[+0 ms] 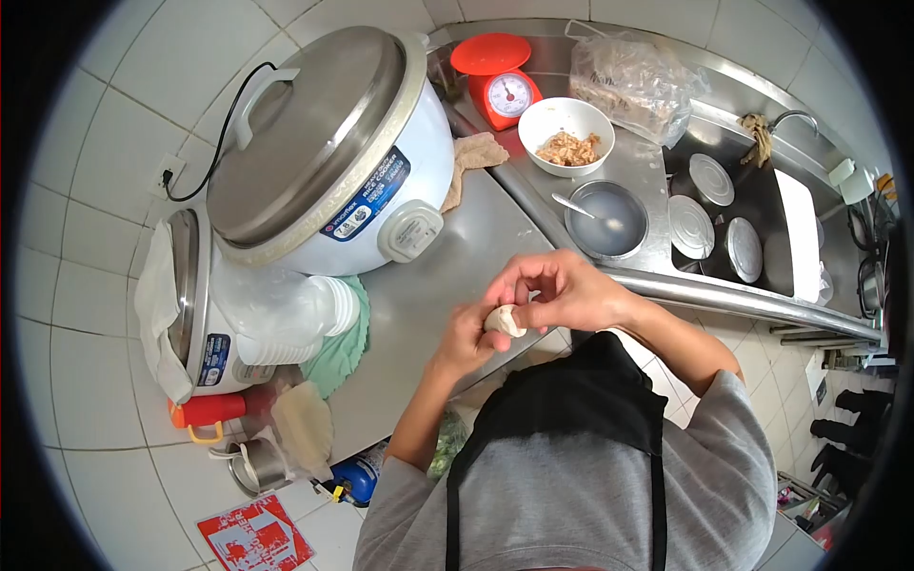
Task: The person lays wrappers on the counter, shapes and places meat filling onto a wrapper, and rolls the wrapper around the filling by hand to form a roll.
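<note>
A small, pale dumpling [505, 322] of folded dough is held up in front of my apron. My left hand [465, 339] is closed around it from the left, fingers curled beneath. From the right, my right hand [562, 290] pinches its upper edge between thumb and fingers. Beyond my hands, a white bowl [543, 112] contains a brownish chopped filling [568, 149]. Nearer, a metal bowl [640, 217] holds cloudy liquid with a spoon [577, 206] resting in it. What is inside the dough cannot be seen.
A large rice cooker [419, 143] stands at left, with stacked plastic containers [286, 319] before it. Behind the bowls are a red kitchen scale [495, 81] and a plastic bag [633, 81]. Lidded cans [711, 179] sit in the sink at right. A metal rail edges the counter.
</note>
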`<move>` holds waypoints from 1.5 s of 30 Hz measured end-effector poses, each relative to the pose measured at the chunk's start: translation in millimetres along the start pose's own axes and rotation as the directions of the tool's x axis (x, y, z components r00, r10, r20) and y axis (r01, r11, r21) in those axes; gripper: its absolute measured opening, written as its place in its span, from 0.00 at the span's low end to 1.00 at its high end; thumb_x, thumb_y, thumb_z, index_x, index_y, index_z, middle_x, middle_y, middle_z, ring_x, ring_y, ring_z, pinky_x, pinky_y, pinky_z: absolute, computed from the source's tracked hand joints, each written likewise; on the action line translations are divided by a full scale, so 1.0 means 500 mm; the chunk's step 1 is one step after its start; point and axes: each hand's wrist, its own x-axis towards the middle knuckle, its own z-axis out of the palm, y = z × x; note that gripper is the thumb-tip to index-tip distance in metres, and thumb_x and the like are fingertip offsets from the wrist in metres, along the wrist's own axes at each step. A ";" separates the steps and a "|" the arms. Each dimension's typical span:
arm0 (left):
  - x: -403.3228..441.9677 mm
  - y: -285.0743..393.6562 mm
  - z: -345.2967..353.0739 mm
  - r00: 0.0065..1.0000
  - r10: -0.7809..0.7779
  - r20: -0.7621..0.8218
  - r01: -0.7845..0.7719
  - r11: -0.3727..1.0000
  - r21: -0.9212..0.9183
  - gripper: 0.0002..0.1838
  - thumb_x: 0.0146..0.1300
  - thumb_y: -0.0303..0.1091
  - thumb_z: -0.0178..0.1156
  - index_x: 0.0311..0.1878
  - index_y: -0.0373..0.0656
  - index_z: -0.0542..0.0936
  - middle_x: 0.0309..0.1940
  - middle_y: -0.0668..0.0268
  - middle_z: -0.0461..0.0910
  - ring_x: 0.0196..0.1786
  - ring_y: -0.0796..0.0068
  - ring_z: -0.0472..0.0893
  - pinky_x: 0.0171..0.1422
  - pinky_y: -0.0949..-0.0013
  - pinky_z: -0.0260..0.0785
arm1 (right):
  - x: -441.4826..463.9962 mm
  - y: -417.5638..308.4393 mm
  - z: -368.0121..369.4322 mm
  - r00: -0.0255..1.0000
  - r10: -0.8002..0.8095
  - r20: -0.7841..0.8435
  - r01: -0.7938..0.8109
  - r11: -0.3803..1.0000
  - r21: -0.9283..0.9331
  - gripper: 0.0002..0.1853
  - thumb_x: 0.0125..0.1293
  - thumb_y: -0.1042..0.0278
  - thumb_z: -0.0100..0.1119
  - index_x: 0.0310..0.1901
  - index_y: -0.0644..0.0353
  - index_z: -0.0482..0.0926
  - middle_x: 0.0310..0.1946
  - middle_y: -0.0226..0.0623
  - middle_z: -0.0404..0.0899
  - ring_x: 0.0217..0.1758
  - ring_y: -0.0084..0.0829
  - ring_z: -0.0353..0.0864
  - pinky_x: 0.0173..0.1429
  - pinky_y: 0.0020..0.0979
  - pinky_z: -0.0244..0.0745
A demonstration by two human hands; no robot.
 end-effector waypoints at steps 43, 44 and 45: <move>0.048 0.035 0.026 0.948 -0.215 -0.236 0.170 0.965 -0.200 0.42 0.55 0.74 0.37 0.46 0.37 0.69 0.27 0.71 0.68 0.26 0.83 0.68 0.28 0.76 0.62 | 0.029 -0.037 0.014 0.863 -0.500 -0.066 0.279 0.582 -0.764 0.11 0.59 0.62 0.61 0.35 0.62 0.78 0.34 0.39 0.71 0.33 0.38 0.75 0.37 0.38 0.70; 0.049 0.031 0.026 0.939 -0.213 -0.270 0.150 0.960 -0.236 0.43 0.55 0.74 0.35 0.46 0.37 0.69 0.27 0.70 0.68 0.26 0.82 0.68 0.28 0.76 0.63 | 0.033 -0.034 0.019 0.839 -0.534 -0.106 0.342 0.669 -0.660 0.12 0.60 0.62 0.61 0.38 0.61 0.78 0.35 0.40 0.71 0.35 0.37 0.76 0.39 0.37 0.71; 0.049 0.025 0.024 0.930 -0.209 -0.302 0.127 0.954 -0.270 0.43 0.55 0.75 0.33 0.46 0.38 0.68 0.27 0.70 0.68 0.26 0.82 0.68 0.28 0.76 0.63 | 0.040 -0.028 0.023 0.813 -0.562 -0.153 0.406 0.735 -0.543 0.13 0.61 0.61 0.60 0.41 0.61 0.78 0.36 0.40 0.71 0.37 0.35 0.76 0.40 0.37 0.71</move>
